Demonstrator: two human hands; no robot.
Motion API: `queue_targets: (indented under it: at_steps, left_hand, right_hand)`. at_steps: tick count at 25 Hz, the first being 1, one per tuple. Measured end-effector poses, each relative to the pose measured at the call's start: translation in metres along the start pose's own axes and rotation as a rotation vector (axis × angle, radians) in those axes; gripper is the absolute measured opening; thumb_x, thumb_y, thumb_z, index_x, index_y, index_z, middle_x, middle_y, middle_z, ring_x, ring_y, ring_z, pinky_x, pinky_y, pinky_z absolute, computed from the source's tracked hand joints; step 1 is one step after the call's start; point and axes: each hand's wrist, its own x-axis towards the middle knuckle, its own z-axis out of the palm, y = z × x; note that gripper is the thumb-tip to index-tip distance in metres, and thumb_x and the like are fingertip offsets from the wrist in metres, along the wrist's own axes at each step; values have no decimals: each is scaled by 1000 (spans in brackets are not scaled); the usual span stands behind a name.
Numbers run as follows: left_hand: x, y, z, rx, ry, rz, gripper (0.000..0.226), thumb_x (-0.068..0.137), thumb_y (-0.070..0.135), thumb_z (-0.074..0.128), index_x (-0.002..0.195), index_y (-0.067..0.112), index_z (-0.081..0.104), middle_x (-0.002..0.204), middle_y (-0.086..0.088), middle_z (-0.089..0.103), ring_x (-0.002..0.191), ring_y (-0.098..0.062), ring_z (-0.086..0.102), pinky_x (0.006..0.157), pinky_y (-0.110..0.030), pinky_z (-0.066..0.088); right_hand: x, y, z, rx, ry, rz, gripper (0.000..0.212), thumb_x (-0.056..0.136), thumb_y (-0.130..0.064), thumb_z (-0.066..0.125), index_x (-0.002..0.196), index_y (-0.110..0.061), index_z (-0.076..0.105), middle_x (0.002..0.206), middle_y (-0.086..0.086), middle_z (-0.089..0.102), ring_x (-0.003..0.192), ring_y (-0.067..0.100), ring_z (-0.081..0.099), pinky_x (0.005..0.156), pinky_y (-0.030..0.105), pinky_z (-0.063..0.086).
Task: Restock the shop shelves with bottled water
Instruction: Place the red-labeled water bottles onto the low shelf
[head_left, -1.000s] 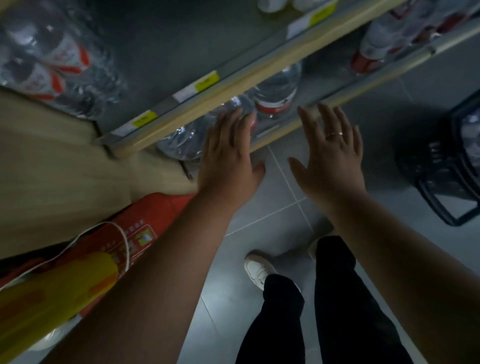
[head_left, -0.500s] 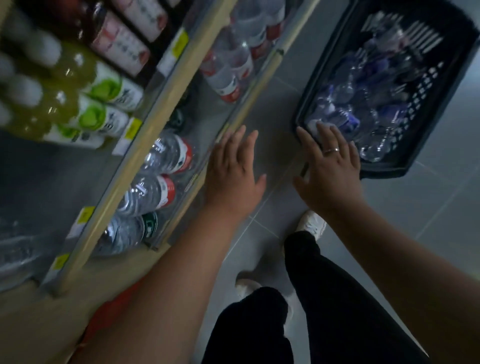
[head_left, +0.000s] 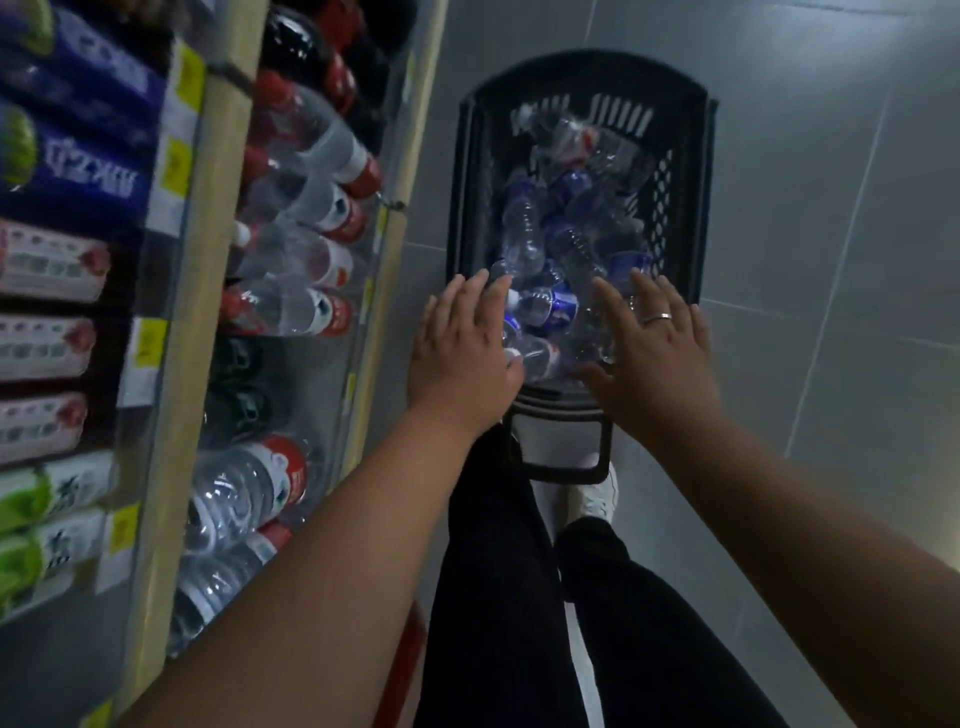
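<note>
Hands: left hand (head_left: 460, 353) and right hand (head_left: 657, 353) flat, empty | clear plastic water bottles (head_left: 522, 234) piled in black plastic basket (head_left: 662, 197), upper middle | likely reaching to grab one; view blurry

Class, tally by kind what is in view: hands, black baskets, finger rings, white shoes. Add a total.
Hands: 2 (left hand, right hand)
Black basket: 1
Ring: 1
White shoe: 1
Total: 5

No text reads clearly. White characters on the blue bottle labels (head_left: 88, 171) are too blurred to make out, and the yellow price tags (head_left: 175, 167) along the shelf (head_left: 208, 270) are illegible.
</note>
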Motion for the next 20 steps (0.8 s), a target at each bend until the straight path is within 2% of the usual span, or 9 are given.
queue_targets:
  at_steps: [2,4,10,13,16,20]
  left_hand:
    - [26,-3,10,15,-109,18,80,89,40,61,153,18,18,161,-6,17,149,-27,9,122,-41,6]
    - [53,-8,23,48,-212,48,80,91,46,57,154,20,14,161,-5,16,149,-25,9,122,-39,5]
    - [96,-39,72,142,-494,114,83,85,62,58,149,19,27,147,-8,35,132,-29,37,109,-39,33]
    - [101,-41,89,170,-594,198,84,80,67,59,145,21,32,140,-8,42,127,-29,44,103,-41,38]
    - [93,-36,101,211,-632,263,76,81,61,61,140,20,38,134,-9,46,122,-29,50,100,-42,39]
    - [87,-29,108,193,-631,174,63,88,45,64,139,14,42,132,-14,49,121,-32,48,100,-42,41]
  right_hand:
    - [14,8,5,14,-16,54,82,88,-41,63,153,-33,14,162,8,12,149,28,6,120,47,8]
    - [28,13,15,37,-35,121,84,87,-40,65,153,-33,14,161,8,13,149,28,8,120,48,9]
    - [70,10,57,92,-47,246,78,85,-36,65,151,-28,25,157,11,23,146,31,17,118,50,13]
    - [81,8,78,100,-43,290,77,84,-33,65,151,-27,27,156,12,26,145,32,20,117,50,13]
    - [82,12,97,95,-80,305,75,87,-32,62,152,-27,24,157,12,24,146,33,18,117,50,13]
    - [75,22,117,157,-211,265,82,86,-33,64,153,-27,18,158,13,23,146,33,19,117,47,17]
